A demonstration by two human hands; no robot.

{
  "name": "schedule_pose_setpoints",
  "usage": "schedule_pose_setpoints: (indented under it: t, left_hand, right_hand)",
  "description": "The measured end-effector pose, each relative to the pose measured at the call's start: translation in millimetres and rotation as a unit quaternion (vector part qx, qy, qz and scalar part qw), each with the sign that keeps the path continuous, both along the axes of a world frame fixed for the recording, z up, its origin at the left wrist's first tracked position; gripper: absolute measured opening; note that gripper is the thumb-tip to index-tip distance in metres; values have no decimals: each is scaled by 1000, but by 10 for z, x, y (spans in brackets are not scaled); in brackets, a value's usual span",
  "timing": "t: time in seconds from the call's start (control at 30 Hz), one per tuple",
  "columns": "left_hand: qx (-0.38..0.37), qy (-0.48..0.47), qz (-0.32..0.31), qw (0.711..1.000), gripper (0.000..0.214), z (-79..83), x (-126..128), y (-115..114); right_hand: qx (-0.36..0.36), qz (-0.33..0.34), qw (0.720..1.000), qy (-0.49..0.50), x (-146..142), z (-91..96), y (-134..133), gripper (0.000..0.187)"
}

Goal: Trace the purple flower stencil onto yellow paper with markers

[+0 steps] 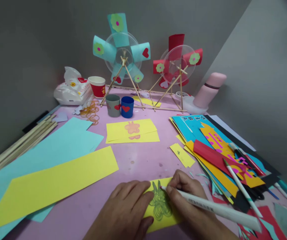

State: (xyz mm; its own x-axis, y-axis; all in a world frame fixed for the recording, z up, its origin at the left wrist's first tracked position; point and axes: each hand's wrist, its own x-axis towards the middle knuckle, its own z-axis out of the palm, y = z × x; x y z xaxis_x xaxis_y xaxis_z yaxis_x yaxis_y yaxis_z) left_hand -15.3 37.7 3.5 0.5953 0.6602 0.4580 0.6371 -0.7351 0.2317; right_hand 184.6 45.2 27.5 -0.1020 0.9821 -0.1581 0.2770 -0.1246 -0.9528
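My right hand [187,196] grips a white marker pen [215,206], its tip touching a yellow card [165,226] near the table's front. A butterfly drawing [160,203] in green lines covers much of the card; the pen tip is beside its antennae. Flat across the card's left side lies my left hand [130,206], fingers extended and pressing it down. Beyond my hands sit two overlapping yellow cards [115,131] with an orange butterfly drawing on them. A small yellow slip [182,155] with a tiny drawing lies to the right.
Two paper-bladed wheels, one light blue [121,36] and one red [176,48], stand on stick frames behind a grey cup [113,106] and a blue cup [127,113]. Left are a yellow strip [58,181] and wooden sticks [20,145]; right, stacked papers [183,121] and a pink bottle [209,90].
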Motion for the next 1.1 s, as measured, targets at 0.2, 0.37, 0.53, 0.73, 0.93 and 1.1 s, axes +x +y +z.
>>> schedule_pose_setpoints:
  t: [0.2, 0.37, 0.53, 0.73, 0.93, 1.1]
  left_hand:
    - [-9, 46, -4, 999, 32, 167, 14, 11]
    - [8, 22, -1, 1000, 30, 108, 16, 14]
    - [9, 30, 0, 1000, 31, 100, 33, 27]
    - [18, 38, 11, 999, 32, 86, 20, 32]
    - [-7, -41, 46, 998, 34, 80, -58, 1]
    - [-117, -153, 122, 974, 16, 242, -138, -25]
  right_hand:
    - [27, 31, 999, -36, -9, 27, 4, 15]
    - [48, 39, 996, -68, -22, 66, 12, 14]
    - [64, 34, 994, -81, -19, 70, 18, 14]
    - [24, -5, 1000, 7, -10, 16, -2, 15]
    - [67, -190, 970, 136, -41, 4, 40, 22]
    - [154, -287, 916, 234, -53, 175, 109, 23]
